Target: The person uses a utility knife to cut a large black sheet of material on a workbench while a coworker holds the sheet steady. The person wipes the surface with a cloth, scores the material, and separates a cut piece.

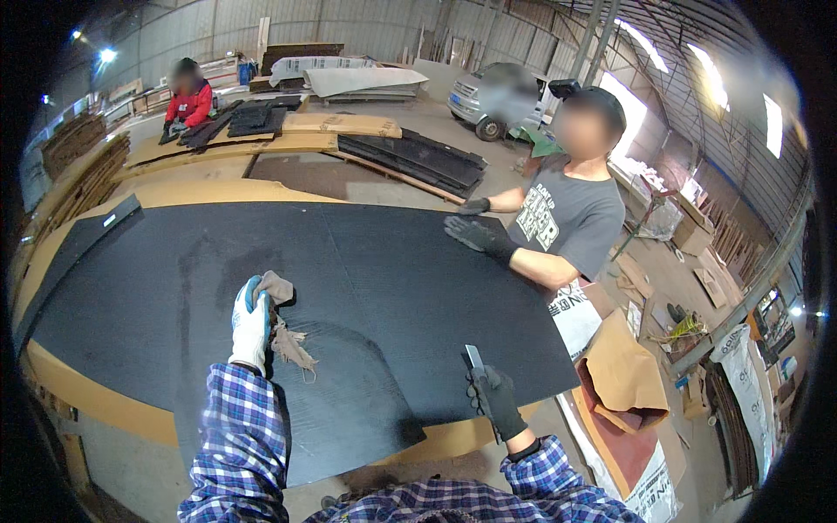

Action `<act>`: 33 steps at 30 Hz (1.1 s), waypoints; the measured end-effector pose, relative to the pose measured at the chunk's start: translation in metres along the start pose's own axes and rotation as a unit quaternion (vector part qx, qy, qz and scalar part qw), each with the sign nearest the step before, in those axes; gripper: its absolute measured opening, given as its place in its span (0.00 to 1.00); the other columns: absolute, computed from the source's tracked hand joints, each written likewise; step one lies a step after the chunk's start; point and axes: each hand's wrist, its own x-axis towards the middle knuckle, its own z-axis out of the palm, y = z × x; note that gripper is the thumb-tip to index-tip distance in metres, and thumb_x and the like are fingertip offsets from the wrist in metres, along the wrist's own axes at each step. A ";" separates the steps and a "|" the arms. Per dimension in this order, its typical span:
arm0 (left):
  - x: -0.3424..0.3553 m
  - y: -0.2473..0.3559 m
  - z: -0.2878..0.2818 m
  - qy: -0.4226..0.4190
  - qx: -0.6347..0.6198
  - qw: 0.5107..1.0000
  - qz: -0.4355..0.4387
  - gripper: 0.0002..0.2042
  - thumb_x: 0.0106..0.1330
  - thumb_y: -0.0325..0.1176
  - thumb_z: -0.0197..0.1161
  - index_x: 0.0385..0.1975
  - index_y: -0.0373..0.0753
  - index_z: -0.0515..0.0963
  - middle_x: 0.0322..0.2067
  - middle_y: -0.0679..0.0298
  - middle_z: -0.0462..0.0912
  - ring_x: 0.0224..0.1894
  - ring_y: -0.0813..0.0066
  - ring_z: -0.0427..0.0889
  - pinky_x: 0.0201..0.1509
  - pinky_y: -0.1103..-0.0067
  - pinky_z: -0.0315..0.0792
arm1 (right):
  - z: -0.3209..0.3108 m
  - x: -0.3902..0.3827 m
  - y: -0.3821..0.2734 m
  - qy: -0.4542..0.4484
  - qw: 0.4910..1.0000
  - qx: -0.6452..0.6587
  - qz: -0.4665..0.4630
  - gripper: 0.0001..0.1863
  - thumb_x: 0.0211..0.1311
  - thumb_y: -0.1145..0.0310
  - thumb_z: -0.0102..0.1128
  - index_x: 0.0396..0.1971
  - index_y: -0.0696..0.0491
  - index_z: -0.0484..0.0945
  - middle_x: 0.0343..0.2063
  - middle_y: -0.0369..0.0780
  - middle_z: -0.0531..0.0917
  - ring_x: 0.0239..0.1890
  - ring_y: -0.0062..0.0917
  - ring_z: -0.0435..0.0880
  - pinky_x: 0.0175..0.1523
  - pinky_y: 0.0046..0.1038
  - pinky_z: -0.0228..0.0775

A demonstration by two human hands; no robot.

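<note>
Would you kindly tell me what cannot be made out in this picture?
In the head view:
Part of the grey rag: hidden by the left hand.
Lower end of the flat tool: covered by the right hand.
Some of the black sheet: behind the left plaid sleeve.
Part of the silver van: blurred.

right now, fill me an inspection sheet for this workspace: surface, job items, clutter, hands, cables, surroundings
surface: broad black sheet, with darker patches and scuff marks, over tan sheeting
job items: ragged cloth; flat-bladed tool, blade pointing away from the wearer
clutter: black strip along the left end; folded brown material to the right
hands: left hand, white-and-blue glove, grips the cloth; right hand, dark glove, grips the tool
cables: nothing seen
surroundings: gloved co-worker touching the sheet's far side; person in red; parked vehicle behind
</note>
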 end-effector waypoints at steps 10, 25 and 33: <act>-0.008 0.016 -0.001 -0.006 0.021 0.998 0.057 0.19 0.67 0.30 0.55 0.58 0.33 0.73 0.56 0.50 0.76 0.59 0.57 0.76 0.63 0.69 0.69 | -0.005 0.010 0.023 -0.020 0.976 0.211 0.044 0.10 0.71 0.60 0.57 0.35 0.51 0.78 0.21 0.31 0.78 0.18 0.13 0.72 0.21 0.17 0.63; -0.008 0.011 0.005 0.030 0.117 0.990 0.067 0.21 0.68 0.36 0.58 0.60 0.36 0.73 0.59 0.52 0.75 0.62 0.56 0.73 0.66 0.70 0.66 | -0.018 0.029 0.050 0.028 0.996 0.083 -0.022 0.21 0.67 0.44 0.51 0.32 0.48 0.76 0.14 0.34 0.76 0.08 0.20 0.69 0.11 0.23 0.61; -0.008 0.013 0.004 0.027 0.118 0.990 0.072 0.22 0.68 0.36 0.58 0.60 0.36 0.72 0.59 0.52 0.75 0.62 0.56 0.73 0.66 0.69 0.66 | -0.035 0.035 0.055 -0.038 0.962 0.254 0.094 0.18 0.72 0.49 0.47 0.32 0.48 0.75 0.13 0.34 0.75 0.08 0.22 0.71 0.11 0.24 0.64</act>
